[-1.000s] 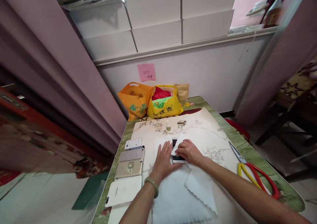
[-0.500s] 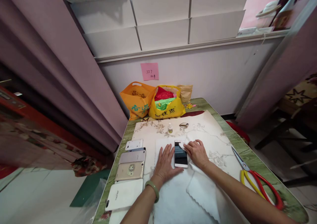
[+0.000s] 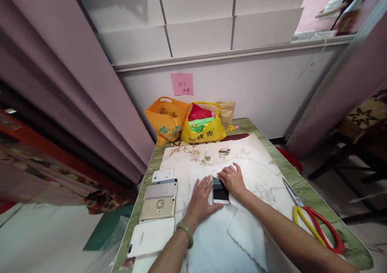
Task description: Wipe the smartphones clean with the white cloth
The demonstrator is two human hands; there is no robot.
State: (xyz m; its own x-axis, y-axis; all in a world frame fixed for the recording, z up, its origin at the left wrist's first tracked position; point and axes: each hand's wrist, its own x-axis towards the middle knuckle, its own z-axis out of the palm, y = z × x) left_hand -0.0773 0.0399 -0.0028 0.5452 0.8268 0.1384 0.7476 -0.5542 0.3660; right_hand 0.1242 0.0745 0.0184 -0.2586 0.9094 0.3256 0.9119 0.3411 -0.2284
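Note:
A smartphone (image 3: 220, 190) with a dark screen and white frame lies face up on a pale fluffy cloth (image 3: 217, 236). My left hand (image 3: 199, 198) rests flat beside it, fingers spread, with the thumb against the phone's lower edge. Over the phone's upper end, my right hand (image 3: 232, 180) pinches a small white wiping cloth (image 3: 215, 172) against the screen; the fingers cover most of that cloth. A green bangle (image 3: 186, 233) circles my left wrist. Beyond the phone stands a small clear bottle (image 3: 207, 155) with a white cap.
Several phones, including a white one (image 3: 151, 236), lie in a column at the table's left. Red-and-yellow scissors (image 3: 314, 220) lie on the right. An orange bag (image 3: 166, 120) and a yellow bag (image 3: 204, 132) stand at the back, behind a dark wire-like item (image 3: 224, 151).
My right hand has slid with the wiping cloth up and leftward to the top of the phone's screen. My left hand stays in place beside the phone.

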